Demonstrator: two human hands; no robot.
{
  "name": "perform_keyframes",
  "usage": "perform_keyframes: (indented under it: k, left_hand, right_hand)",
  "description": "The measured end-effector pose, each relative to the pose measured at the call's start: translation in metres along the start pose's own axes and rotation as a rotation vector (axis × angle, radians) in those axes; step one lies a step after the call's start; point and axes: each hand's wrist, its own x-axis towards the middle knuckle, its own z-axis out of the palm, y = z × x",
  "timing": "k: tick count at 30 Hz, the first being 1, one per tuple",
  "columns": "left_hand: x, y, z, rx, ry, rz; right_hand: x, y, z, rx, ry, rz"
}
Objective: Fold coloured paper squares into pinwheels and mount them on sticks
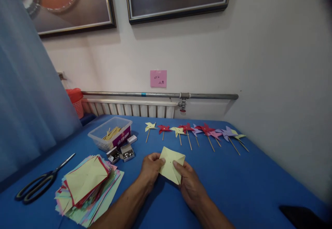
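Note:
Between my two hands is a pale yellow paper square, held just above the blue tabletop. It has a small dark dot at its middle and slits running in from its corners. My left hand pinches the square's left edge, thumb on top. At the right edge, my right hand grips it the same way, its fingers hidden behind the paper. To the left lies a stack of coloured paper squares with a yellow one on top. Two small open boxes of metal pins sit beyond my left hand.
Scissors lie at the far left. A clear plastic tub holds wooden sticks, with a small white box beside it. Several finished paper pinwheels on sticks line the table's back. A dark object lies front right.

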Motion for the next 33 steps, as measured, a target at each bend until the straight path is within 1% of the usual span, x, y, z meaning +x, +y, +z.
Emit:
perform_keyframes:
  k: [2, 4, 6, 8, 12, 14, 17, 21, 24, 29, 33]
  left_hand:
    - [0.002, -0.002, 0.0, 0.03, 0.02, 0.04]
    - [0.003, -0.003, 0.0, 0.052, 0.027, 0.074]
    - [0.003, -0.004, 0.0, 0.068, 0.022, 0.1]
    - [0.002, -0.004, 0.0, 0.095, 0.018, 0.13]
    - [-0.002, -0.006, 0.002, 0.208, -0.001, 0.265]
    - [-0.005, -0.006, 0.001, 0.3, -0.042, 0.326]
    - [-0.01, -0.004, -0.002, 0.504, -0.113, 0.406]
    - [-0.014, -0.001, -0.006, 0.758, -0.175, 0.635]
    - [-0.014, -0.001, -0.008, 0.797, -0.205, 0.699]
    - [-0.011, -0.002, -0.009, 0.828, -0.191, 0.741]
    - [-0.011, -0.003, -0.009, 0.86, -0.166, 0.845]
  right_hand:
    - [-0.001, 0.0, 0.001, 0.028, 0.031, -0.01]
    - [-0.002, -0.001, 0.003, 0.044, 0.027, -0.005]
    - [-0.004, -0.002, 0.004, 0.029, 0.021, 0.011]
    - [-0.004, -0.002, 0.003, -0.011, 0.045, 0.022]
    - [-0.001, 0.002, 0.001, -0.099, 0.139, 0.044]
    - [0.0, 0.003, 0.0, -0.123, 0.151, 0.047]
    - [0.001, 0.003, -0.002, -0.117, 0.129, 0.044]
    - [0.003, 0.002, -0.005, -0.084, 0.117, 0.052]
    - [0.003, 0.002, -0.006, -0.076, 0.12, 0.053]
    - [0.003, 0.001, -0.005, -0.101, 0.083, 0.064]
    - [0.003, 0.002, -0.004, -0.108, 0.046, 0.064]
